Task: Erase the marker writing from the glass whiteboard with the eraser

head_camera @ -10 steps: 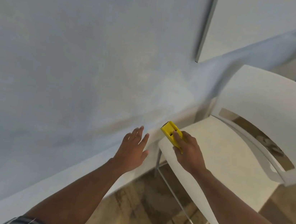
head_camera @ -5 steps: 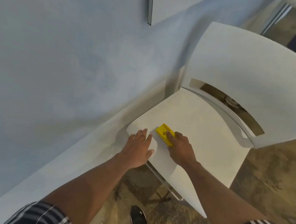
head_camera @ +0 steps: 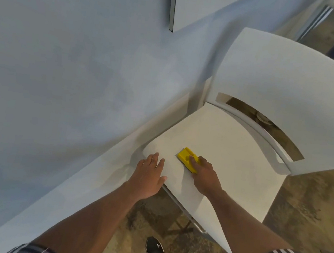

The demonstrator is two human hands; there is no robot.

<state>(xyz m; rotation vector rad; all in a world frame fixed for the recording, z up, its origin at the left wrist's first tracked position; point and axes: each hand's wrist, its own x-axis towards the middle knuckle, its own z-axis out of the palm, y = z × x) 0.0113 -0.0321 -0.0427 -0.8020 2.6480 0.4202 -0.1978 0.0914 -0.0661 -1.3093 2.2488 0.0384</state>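
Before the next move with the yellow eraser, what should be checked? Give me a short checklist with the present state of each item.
1. Right hand is on the yellow eraser: ok.
2. Eraser is lifted off the chair seat: not ok, it lies on the seat.
3. Grip is closed firmly: cannot tell.
4. Left hand is free, flat at the seat's front corner: ok.
5. Whiteboard is in view: ok, only its lower corner.
6. Marker writing is located: cannot tell.

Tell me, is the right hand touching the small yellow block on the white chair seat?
Touching. The head view shows the right hand lying over the small yellow block.
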